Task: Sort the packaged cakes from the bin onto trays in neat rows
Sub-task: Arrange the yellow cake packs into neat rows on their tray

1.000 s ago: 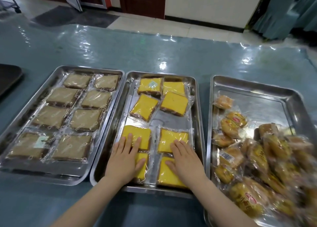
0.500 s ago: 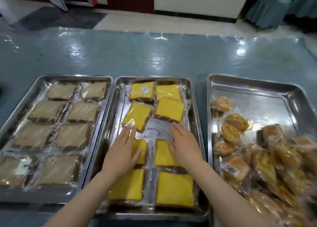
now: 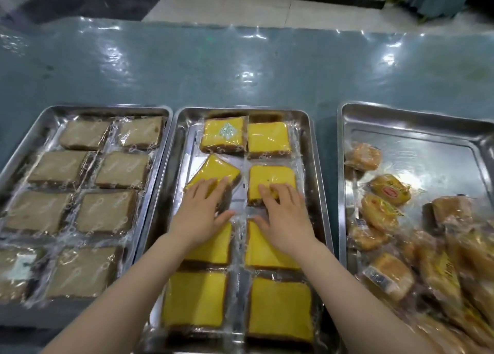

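The middle steel tray (image 3: 307, 129) holds several wrapped yellow cakes in two columns. My left hand (image 3: 199, 212) lies flat, fingers straight, on a yellow cake (image 3: 213, 170) that sits turned at an angle in the left column's second row. My right hand (image 3: 284, 214) rests with fingers bent over the near edge of the straight yellow cake (image 3: 272, 177) beside it. Both hands cover parts of the third-row cakes (image 3: 213, 249). The right steel tray (image 3: 417, 129) carries a loose heap of wrapped golden-brown cakes (image 3: 387, 190).
The left steel tray (image 3: 32, 129) is filled with wrapped pale brown cakes (image 3: 117, 169) in two columns. All three trays stand side by side on a blue table under clear plastic (image 3: 240, 67). Tiled floor lies beyond the table's far edge.
Both hands moved away from me, from the near rows of yellow cakes up to the second row. The right-hand cake there now lies straight. The camera dipped closer.
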Tool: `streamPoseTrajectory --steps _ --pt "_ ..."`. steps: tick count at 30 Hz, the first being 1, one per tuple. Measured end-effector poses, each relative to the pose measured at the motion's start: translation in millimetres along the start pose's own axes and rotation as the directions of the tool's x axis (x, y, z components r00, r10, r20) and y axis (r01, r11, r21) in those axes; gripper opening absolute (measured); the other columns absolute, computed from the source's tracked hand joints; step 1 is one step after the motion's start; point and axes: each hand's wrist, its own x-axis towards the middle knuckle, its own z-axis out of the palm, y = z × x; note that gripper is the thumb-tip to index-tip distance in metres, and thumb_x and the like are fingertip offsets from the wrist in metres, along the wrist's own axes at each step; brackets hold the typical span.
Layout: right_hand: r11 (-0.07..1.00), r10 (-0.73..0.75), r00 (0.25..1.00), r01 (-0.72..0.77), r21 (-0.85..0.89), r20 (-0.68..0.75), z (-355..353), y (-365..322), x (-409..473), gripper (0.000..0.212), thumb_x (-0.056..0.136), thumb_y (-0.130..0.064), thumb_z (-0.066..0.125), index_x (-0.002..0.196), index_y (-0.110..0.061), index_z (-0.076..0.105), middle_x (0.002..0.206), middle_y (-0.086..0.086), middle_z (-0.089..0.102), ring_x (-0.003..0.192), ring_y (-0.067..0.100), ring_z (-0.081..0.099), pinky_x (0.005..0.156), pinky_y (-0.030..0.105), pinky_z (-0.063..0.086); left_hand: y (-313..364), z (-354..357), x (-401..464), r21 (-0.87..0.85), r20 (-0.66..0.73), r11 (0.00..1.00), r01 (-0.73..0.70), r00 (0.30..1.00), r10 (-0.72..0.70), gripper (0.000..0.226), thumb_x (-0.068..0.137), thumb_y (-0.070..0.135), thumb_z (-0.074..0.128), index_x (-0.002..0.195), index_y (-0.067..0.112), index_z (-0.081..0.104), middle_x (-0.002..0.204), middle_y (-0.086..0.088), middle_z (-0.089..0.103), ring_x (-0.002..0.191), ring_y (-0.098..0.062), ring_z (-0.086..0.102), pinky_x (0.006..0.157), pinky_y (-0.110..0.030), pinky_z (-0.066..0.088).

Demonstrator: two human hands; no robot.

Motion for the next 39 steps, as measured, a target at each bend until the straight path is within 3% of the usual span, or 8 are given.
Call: streamPoseTrajectory --steps 4,8,13,16,21,26,31,39 --pt "1.0 0.017 0.998 -0.017 0.014 -0.062 3 -6 -26 0.061 0.092 -0.054 0.043 0.146 -0.03 0.028 0.142 -0.002 0.031 0.135 0.021 0.018 0.113 0.041 0.014 -6 -7 -3 -0.071 -0.061 0.997 -0.012 0.998 0.008 0.058 0.089 0.045 0.053 0.142 0.029 0.037 0.137 -0.001 0.038 0.13 -0.021 0.027 0.107 -0.034 0.026" --pt "1.0 0.014 0.997 -0.012 0.029 -0.07 2 -6 -35 0.059 0.093 -0.052 0.043 0.146 -0.032 0.029 0.141 -0.004 0.032 0.134 0.019 0.019 0.112 0.04 0.015 -16 -13 -3 -0.24 -0.193 0.967 -0.08 0.981 0.033 0.027 0.087 0.007 0.061 0.11 0.019 0.069 0.116 0.001 0.056 0.116 -0.021 0.048 0.097 -0.025 0.031" --pt "0.993 0.053 0.997 -0.046 0.105 -0.059 -2 -5 -26 0.053 0.092 -0.05 0.046 0.142 -0.035 0.035 0.142 -0.006 0.032 0.133 0.017 0.017 0.11 0.042 0.014 -25 -19 -2 -0.309 -0.12 0.949 -0.066 0.992 0.03 0.04 0.086 -0.011 0.048 0.086 0.023 0.069 0.126 0.002 0.058 0.136 -0.02 0.034 0.115 -0.049 0.019" --pt "0.99 0.08 0.995 -0.072 0.121 -0.062 -2 -6 -16 0.051 0.093 -0.05 0.045 0.14 -0.034 0.038 0.149 -0.004 0.024 0.138 0.018 0.007 0.113 0.045 0.005 -23 -17 -4 -0.308 -0.133 0.95 -0.043 0.991 0.002 0.044 0.082 -0.012 0.048 0.079 0.03 0.06 0.13 0.003 0.056 0.137 -0.019 0.031 0.117 -0.045 0.014" --pt "0.987 0.075 0.994 -0.062 0.147 -0.083 -1 -10 8 0.057 0.095 -0.048 0.041 0.147 -0.032 0.024 0.16 -0.004 0.001 0.144 0.018 -0.016 0.11 0.048 -0.017 -11 -3 -14 -0.15 -0.164 0.988 -0.035 0.986 0.01 0.027 0.091 0.014 0.049 0.116 0.022 0.056 0.138 -0.001 0.047 0.139 -0.02 0.025 0.115 -0.04 0.013" --pt "0.995 0.079 0.997 -0.08 0.056 0.004 7 -12 16 0.06 0.097 -0.053 0.031 0.15 -0.032 0.013 0.161 -0.001 -0.004 0.145 0.02 -0.014 0.115 0.05 -0.01 -3 -2 -20 0.069 -0.123 0.994 -0.085 0.988 0.093 0.062 0.093 0.051 0.02 0.144 0.018 0.032 0.154 -0.001 0.02 0.144 -0.019 0.008 0.117 -0.04 0.004" --pt "0.985 0.129 0.978 -0.108 0.132 -0.164 -13 -9 46 0.052 0.096 -0.049 0.037 0.144 -0.031 0.032 0.157 -0.004 0.021 0.144 0.017 0.012 0.112 0.045 0.006 1 -14 9 0.101 -0.129 0.986 -0.131 0.981 0.143 0.06 0.095 0.051 0.02 0.147 0.023 0.017 0.156 -0.001 0.003 0.144 -0.017 -0.007 0.116 -0.035 -0.006" --pt "0.993 0.108 0.988 -0.102 0.06 -0.109 -13 14 117 0.059 0.098 -0.037 0.039 0.151 -0.028 0.014 0.161 0.0 -0.002 0.146 0.021 -0.01 0.115 0.042 -0.008 2 -26 115 0.093 -0.117 0.995 -0.035 0.992 0.046 0.069 0.093 0.036 0.046 0.149 0.019 0.011 0.158 -0.008 -0.001 0.145 -0.025 -0.003 0.115 -0.037 0.001"
